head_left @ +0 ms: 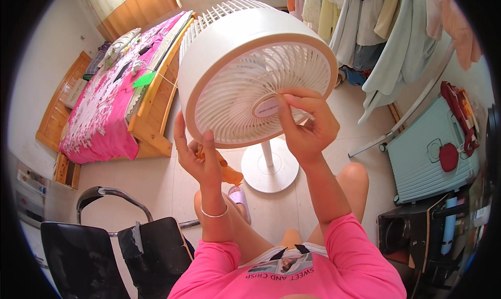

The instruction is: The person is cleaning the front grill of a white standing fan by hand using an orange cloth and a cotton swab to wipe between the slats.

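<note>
A white standing fan point(229, 49) rises in front of me, its head tilted so the round spiral grille faces me. At the grille's middle sits an oval center cap point(267, 107). My right hand point(313, 124) is closed, thumb and forefinger pinched against the grille beside that cap; what lies between the fingertips is too small to tell. My left hand point(197, 158) is at the fan's lower left rim, with thumb and forefinger raised beside it. An orange cloth point(229, 174) is tucked in its lower fingers and hangs down behind the hand.
The fan's round base point(271, 176) stands on the tiled floor between my legs. A wooden bed point(151, 129) with a pink cover is at left. Black chairs point(81, 257) stand near left. Hanging clothes point(396, 49), a light-green suitcase point(428, 153) and a black cabinet point(394, 234) are at right.
</note>
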{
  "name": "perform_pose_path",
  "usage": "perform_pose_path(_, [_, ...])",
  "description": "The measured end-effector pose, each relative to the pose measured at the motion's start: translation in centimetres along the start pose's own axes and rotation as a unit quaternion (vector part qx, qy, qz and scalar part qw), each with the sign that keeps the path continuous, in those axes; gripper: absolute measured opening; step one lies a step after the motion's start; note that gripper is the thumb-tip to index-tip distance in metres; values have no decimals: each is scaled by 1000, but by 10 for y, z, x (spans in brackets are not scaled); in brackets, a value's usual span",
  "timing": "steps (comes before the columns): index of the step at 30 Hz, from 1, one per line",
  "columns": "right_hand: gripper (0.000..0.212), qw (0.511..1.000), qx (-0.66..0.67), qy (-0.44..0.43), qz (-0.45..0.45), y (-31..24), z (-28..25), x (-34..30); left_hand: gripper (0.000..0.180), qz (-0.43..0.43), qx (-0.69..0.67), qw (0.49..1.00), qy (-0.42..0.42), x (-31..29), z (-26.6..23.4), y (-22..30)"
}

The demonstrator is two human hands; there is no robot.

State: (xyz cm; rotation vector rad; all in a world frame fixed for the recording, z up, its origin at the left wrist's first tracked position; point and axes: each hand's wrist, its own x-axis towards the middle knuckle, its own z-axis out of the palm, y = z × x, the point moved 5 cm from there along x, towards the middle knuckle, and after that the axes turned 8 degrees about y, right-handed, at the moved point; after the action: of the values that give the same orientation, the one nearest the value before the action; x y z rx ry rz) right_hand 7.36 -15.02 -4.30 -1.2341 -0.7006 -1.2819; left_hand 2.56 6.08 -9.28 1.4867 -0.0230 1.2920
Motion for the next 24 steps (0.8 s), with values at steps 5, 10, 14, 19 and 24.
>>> perform_pose_path(5, [22,998,68,16,6,-11,6,0,57,-18,12,1000,-11,-2,0,0])
perform_pose_path(10, [21,997,-49,35,-47,-8,-2,-7,55,-1,13,1000,-5,-1,-1,-2])
perform_pose_path(14, [21,996,-50,42,-63,-6,1,-7,54,-9,16,1000,-11,-1,-1,-1])
perform_pose_path(19, [22,996,-66,23,-54,-6,8,-6,53,-11,25,1000,-12,-2,-2,-1])
perform_pose_path(24, [22,998,45,43,-6,-21,19,-1,53,0,19,1000,-10,-2,-3,-3])
